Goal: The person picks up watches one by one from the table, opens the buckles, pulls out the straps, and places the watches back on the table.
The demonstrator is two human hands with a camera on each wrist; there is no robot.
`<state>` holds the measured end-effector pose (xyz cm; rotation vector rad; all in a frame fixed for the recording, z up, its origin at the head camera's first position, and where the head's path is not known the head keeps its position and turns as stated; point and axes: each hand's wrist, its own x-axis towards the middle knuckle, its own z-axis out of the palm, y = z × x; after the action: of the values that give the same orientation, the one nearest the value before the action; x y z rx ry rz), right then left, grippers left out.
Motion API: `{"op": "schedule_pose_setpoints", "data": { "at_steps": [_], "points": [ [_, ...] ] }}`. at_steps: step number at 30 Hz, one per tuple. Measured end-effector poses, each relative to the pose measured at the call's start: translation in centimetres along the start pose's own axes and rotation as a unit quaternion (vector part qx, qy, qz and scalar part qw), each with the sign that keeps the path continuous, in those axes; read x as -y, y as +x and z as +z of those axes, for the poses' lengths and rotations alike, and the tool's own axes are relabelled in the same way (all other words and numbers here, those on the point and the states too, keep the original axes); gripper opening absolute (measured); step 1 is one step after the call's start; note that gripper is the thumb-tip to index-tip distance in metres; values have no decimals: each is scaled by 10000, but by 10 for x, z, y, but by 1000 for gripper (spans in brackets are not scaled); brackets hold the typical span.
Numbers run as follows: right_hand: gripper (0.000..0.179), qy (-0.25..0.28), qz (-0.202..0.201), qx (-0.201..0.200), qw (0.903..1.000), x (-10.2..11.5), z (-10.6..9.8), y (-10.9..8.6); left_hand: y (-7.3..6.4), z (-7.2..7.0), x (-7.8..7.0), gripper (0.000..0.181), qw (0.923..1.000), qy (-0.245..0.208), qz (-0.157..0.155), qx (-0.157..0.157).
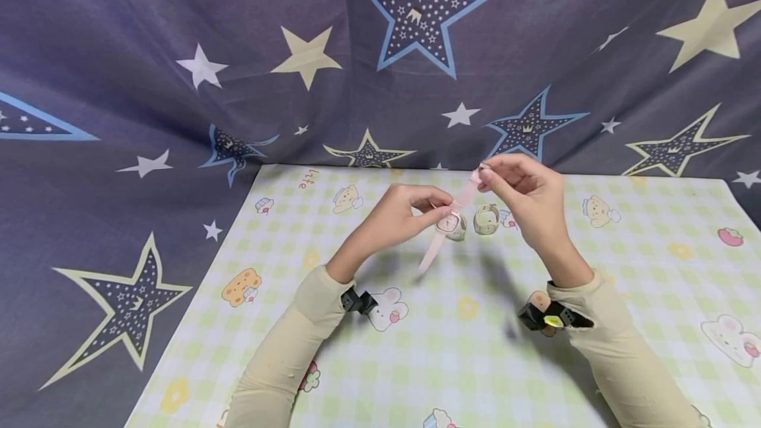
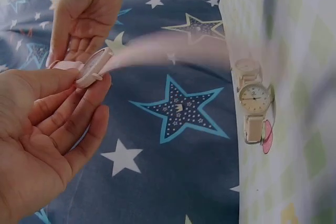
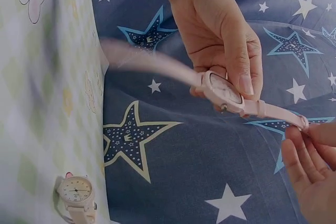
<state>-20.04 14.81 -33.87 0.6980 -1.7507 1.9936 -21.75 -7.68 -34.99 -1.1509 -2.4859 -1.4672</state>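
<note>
pink wristwatch (image 1: 448, 222) held above tabletop (image 1: 452, 362) | left hand (image 1: 397, 215) pinches case (image 3: 224, 88) | right hand (image 1: 530, 198) pinches far strap end (image 1: 473, 178) | long axis slants upper-right to lower-left, near strap end (image 1: 429, 257) loose

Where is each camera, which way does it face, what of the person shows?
Head: on the head, facing forward and down at the checkered table; both sleeves, left hand and right hand show.
Left wrist: on that wrist, facing the pink watch; both hands show.
Right wrist: on that wrist, facing the pink watch; both hands show.
Both wrist views share it and the starry curtain.
</note>
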Motion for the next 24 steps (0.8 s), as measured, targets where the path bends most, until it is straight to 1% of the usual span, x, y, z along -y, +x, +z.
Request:
{"op": "schedule_pose_setpoints", "data": {
  "at_steps": [3,7,10,13,16,19,21,24],
  "points": [
    [20,-70,90,115,9999,-1,-1,1,1,-6,1,14,9999,36,-87,-48],
    [24,47,85,231,9997,-2,-2,3,0,-17,4,12,9993,-68,-329,-140],
    [23,97,84,217,9997,-2,-4,4,0,-26,7,13,9974,-365,-556,-286],
    [22,130,78,187,9997,-1,-5,5,-1,-36,12,15,9929,-744,-792,-473],
    [22,227,68,174,9996,0,-7,6,-1,-45,16,18,9831,-1277,-1119,-686],
    [22,129,31,135,9998,0,-10,7,-1,-51,21,20,9691,-1796,-1408,-933],
    [21,107,13,112,9999,0,-12,7,-2,-55,24,22,9608,-2018,-1556,-1097],
    [21,107,4,99,9999,0,-15,9,-3,-59,29,25,9521,-2173,-1730,-1280]
  ]
}}
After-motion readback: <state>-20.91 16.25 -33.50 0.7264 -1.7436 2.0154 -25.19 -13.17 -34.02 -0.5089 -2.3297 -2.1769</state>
